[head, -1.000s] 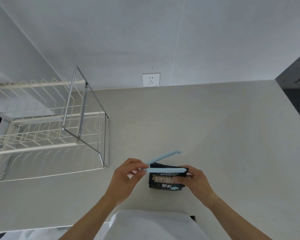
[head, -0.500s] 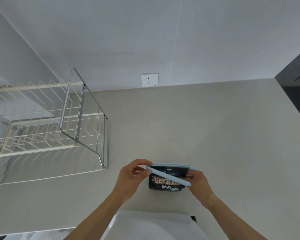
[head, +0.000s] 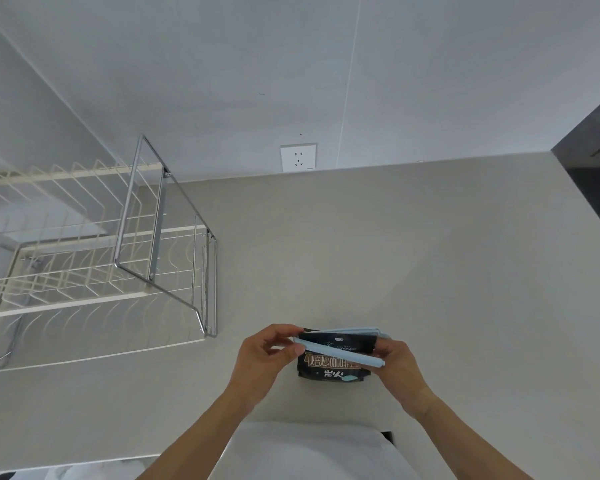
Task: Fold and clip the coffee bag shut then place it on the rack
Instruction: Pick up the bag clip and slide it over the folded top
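Observation:
A small black coffee bag with gold lettering stands on the beige counter close to my body. A light blue sealing clip straddles its folded top: one arm lies behind the bag, the other crosses the front at a slant, so the clip's jaws are still apart. My left hand pinches the clip's left end. My right hand holds the clip's right end and the bag's right edge. The wire rack stands at the left on the counter.
The rack has a chrome frame rising above its white wire tiers. A wall socket sits on the back wall. A dark appliance borders the counter at the right. My white shirt fills the bottom edge.
The clip's free arm, which stuck up behind the bag a second ago, has swung down over the bag's front. Both hands stay at the clip's ends.

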Tool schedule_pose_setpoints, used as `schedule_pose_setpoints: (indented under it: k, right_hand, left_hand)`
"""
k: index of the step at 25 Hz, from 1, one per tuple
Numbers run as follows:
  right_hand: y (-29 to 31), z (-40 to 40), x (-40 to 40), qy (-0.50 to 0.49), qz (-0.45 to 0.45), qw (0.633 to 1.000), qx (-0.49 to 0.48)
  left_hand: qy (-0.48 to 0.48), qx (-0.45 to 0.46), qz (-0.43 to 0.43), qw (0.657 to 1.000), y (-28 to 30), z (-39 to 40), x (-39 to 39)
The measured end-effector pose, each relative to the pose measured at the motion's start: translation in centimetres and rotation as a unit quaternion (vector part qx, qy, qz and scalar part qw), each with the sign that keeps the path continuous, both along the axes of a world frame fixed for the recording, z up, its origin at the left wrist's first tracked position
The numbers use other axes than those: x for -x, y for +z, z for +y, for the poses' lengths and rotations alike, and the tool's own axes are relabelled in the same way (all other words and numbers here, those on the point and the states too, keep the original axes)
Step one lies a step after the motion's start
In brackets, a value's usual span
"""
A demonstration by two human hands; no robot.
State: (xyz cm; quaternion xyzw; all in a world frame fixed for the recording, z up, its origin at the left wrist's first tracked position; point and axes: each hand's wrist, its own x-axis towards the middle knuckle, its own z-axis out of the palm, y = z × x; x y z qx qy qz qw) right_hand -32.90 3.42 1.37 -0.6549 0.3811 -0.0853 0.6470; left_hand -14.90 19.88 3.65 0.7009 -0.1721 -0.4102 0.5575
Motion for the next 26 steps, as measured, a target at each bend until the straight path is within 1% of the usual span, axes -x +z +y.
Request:
schedule_pose_setpoints:
  k: [7, 13, 20, 24, 26]
  right_hand:
    - [0.3, 0.1, -0.1, -0.019, -0.018, 0.999, -0.032]
    - [0.2, 0.1, 0.0, -0.037, -0.027, 0.997, -0.067]
    - [0.2, 0.0, 0.3, -0.055, -0.021, 0.992, -0.108]
    - [0.5, -0.1, 1.5, -0.065, -0.071, 0.981, -0.169]
    - [0.5, -0.2, 2.1, -0.083, -0.085, 0.978, -0.172]
  left_hand:
    - [-0.006, -0.017, -0.015, 1.0, 0.0, -0.5, 0.5]
    - [0.027, -0.031, -0.015, 0.999, 0.3, -0.9, 1.2]
    - [0.036, -0.032, -0.014, 0.999, 0.8, -1.3, 1.4]
    - [0.045, -0.031, -0.034, 0.998, 0.6, -1.3, 1.4]
    - [0.04, -0.028, -0.036, 0.998, 0.5, -1.2, 1.4]
